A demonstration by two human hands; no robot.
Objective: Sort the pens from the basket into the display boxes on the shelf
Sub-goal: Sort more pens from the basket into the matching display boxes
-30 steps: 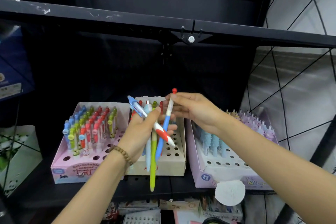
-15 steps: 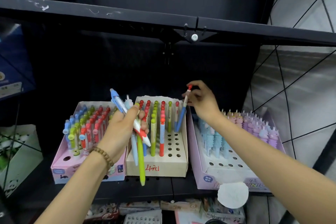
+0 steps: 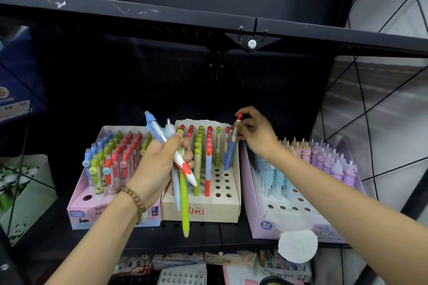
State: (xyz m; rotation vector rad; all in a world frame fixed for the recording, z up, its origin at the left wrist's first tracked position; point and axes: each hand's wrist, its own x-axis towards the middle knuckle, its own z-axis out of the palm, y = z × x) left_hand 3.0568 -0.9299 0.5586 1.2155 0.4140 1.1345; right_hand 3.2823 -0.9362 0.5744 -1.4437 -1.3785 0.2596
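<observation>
One blue pen (image 3: 230,155) sits slightly lower in the tan box (image 3: 208,211), the right hand (image 3: 257,133) pinching it. Left hand (image 3: 155,169) still grips its pen bundle (image 3: 184,203).

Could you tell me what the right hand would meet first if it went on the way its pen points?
Probably the beige box: the blue pen pinched in the right hand slants down toward its rightmost holes, though depth is unclear.

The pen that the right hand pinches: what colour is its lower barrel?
The pen is blue below; the head view shows it.
</observation>
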